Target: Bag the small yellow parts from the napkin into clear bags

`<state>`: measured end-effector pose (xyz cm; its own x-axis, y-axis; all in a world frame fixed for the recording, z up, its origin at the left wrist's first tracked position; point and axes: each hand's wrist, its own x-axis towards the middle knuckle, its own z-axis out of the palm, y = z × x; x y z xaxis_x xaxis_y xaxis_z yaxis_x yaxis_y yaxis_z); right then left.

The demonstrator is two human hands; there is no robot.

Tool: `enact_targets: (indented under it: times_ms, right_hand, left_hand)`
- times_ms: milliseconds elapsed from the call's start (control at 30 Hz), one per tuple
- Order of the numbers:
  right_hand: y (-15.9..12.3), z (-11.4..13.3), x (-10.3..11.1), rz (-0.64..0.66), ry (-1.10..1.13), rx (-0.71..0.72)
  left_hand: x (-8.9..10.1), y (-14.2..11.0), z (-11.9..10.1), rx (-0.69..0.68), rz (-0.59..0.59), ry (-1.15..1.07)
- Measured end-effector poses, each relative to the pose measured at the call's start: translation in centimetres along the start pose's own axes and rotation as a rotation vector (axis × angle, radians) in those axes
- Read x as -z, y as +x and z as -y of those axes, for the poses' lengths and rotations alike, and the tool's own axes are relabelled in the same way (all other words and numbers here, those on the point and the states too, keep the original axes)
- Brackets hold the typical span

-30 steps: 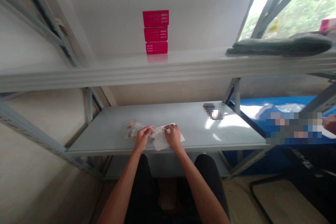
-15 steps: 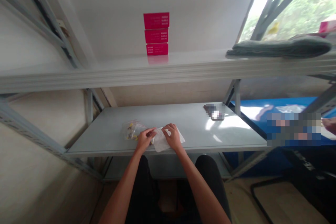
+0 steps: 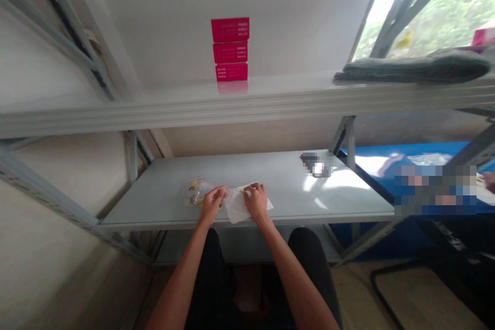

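Note:
My left hand (image 3: pixel 211 204) is closed at the fingertips on a small clear plastic bag (image 3: pixel 228 194) with a faint reddish edge. My right hand (image 3: pixel 256 201) rests over a white sheet (image 3: pixel 237 208), thumb and fingers pinched around a small yellow piece (image 3: pixel 244 191); its exact kind is too small to make out. The white sheet lies near the shelf's front edge, partly under my right hand. Left of my left hand, clear zip bags (image 3: pixel 192 192) with small yellow and dark pieces inside lie on the grey shelf (image 3: pixel 154 201).
A pixelated object (image 3: pixel 317 165) lies at the shelf's right rear. Above, an upper shelf (image 3: pixel 154 113) spans the view, with three stacked pink boxes (image 3: pixel 231 51) and a folded grey cloth (image 3: pixel 413 67). To the right are a blue table (image 3: pixel 371 157) and part of another person's hand (image 3: pixel 490 180).
My hands have drawn slightly apart. A small yellow piece now shows at my right fingertips, and the clear bag's edge shows at my left fingertips. The sheet has barely moved.

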<state>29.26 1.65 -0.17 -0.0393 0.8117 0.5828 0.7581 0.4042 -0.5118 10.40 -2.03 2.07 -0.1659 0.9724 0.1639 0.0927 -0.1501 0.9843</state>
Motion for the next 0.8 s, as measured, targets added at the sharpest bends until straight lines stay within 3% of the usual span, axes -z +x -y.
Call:
enact_targets:
  times_ms: [167,333,433,600,800]
  right_hand:
    - [0.2,0.5,0.3,0.041,-0.056,0.041]
    - [0.4,1.2,1.6,0.008,0.214,0.073]
    - [0.4,1.7,2.3,0.071,0.344,0.153]
    - [0.5,1.9,2.5,0.208,0.381,0.244]
    - [0.4,1.3,1.7,0.067,0.17,0.086]
  left_hand:
    - [0.0,0.3,0.3,-0.063,0.008,0.006]
    - [0.0,0.5,0.3,-0.072,0.018,0.073]
    - [0.0,0.4,0.2,-0.065,0.047,0.092]
    - [0.1,0.4,0.4,-0.062,0.064,0.074]
    - [0.1,0.6,0.8,-0.061,0.019,0.034]
